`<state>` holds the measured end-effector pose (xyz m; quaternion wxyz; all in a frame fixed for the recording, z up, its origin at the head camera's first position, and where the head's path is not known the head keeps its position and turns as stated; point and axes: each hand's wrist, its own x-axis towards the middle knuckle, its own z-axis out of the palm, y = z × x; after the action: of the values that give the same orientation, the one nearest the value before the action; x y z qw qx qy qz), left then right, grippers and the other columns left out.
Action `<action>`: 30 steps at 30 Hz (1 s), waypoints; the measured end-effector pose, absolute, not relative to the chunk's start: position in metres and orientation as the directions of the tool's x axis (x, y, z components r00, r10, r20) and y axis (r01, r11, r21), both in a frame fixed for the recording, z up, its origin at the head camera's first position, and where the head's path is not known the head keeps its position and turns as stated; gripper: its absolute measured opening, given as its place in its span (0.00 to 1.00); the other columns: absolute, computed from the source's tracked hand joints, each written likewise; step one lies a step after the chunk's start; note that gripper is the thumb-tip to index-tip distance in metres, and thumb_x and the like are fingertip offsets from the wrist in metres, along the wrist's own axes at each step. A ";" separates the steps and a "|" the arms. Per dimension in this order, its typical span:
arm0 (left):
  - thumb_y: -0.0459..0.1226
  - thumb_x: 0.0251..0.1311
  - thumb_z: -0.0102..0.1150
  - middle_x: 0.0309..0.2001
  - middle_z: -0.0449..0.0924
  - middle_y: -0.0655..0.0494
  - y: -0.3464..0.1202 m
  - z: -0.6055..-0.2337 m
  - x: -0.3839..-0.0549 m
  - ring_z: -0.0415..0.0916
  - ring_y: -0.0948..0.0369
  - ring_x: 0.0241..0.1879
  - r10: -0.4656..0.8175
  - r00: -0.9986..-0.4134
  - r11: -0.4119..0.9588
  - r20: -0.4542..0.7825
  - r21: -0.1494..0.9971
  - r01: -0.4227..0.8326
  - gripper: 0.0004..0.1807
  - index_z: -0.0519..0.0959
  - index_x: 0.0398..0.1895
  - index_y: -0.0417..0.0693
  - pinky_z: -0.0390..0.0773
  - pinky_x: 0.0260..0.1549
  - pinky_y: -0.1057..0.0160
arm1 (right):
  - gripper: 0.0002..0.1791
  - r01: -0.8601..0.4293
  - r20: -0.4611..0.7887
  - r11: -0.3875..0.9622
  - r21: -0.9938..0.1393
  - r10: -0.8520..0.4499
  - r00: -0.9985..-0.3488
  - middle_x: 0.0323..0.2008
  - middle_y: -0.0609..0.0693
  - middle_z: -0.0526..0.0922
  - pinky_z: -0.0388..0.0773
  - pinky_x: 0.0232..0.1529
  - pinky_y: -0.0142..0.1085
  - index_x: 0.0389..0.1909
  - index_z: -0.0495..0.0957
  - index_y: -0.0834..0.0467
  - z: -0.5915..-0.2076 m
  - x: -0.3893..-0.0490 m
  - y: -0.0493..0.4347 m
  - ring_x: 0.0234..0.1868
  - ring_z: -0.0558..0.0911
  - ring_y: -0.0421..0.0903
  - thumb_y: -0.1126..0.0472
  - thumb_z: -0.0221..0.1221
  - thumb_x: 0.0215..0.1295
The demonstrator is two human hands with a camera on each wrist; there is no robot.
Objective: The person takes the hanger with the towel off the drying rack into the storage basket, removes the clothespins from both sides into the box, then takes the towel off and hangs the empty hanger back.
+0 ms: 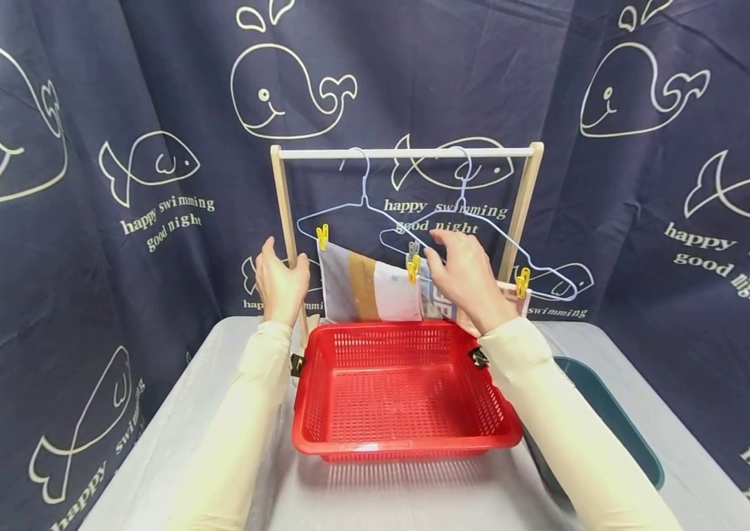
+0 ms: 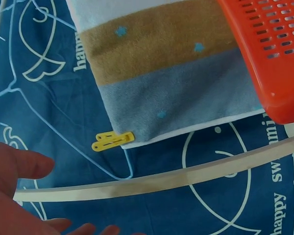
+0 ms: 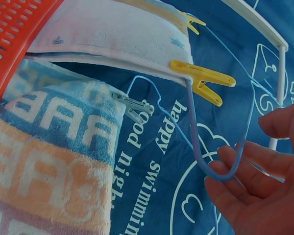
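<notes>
My left hand (image 1: 280,286) is beside the left post of a small drying rack (image 1: 408,153), thumb and fingers spread, holding nothing. A striped towel (image 2: 157,54) in white, brown and grey hangs from a light-blue hanger (image 3: 219,177). One yellow clothespin (image 2: 112,139) fastens its left corner, another yellow clothespin (image 3: 201,76) its right. My right hand (image 3: 257,181) is at the right end of that hanger, with its loosely extended fingers touching the hanger's bend. Behind, a blue and peach lettered towel (image 3: 54,127) hangs by a grey clothespin (image 3: 134,105) and a yellow clothespin (image 1: 523,282).
A red perforated basket (image 1: 408,447) stands in front of the towels, with black clips (image 1: 478,358) at its sides. To the right, a dark teal tray (image 1: 620,420) lies partly under my right sleeve. A navy curtain (image 1: 182,88) with whale drawings surrounds the table (image 1: 169,450).
</notes>
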<state>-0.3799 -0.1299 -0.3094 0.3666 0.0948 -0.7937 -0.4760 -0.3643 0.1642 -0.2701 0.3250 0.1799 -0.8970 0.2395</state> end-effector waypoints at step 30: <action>0.36 0.64 0.63 0.53 0.84 0.34 -0.138 -0.337 -0.413 0.80 0.34 0.54 -0.468 -0.736 0.586 0.488 0.795 0.154 0.29 0.73 0.68 0.36 0.76 0.57 0.40 | 0.09 -0.520 0.738 0.785 -0.336 -0.124 -0.663 0.37 0.59 0.84 0.76 0.48 0.53 0.44 0.83 0.63 -0.282 -0.384 0.151 0.41 0.81 0.58 0.62 0.59 0.72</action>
<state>-0.4135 -0.1382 -0.3368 0.3501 0.0959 -0.8189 -0.4445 -0.3843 0.1512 -0.2823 0.3665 0.1849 -0.8707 0.2707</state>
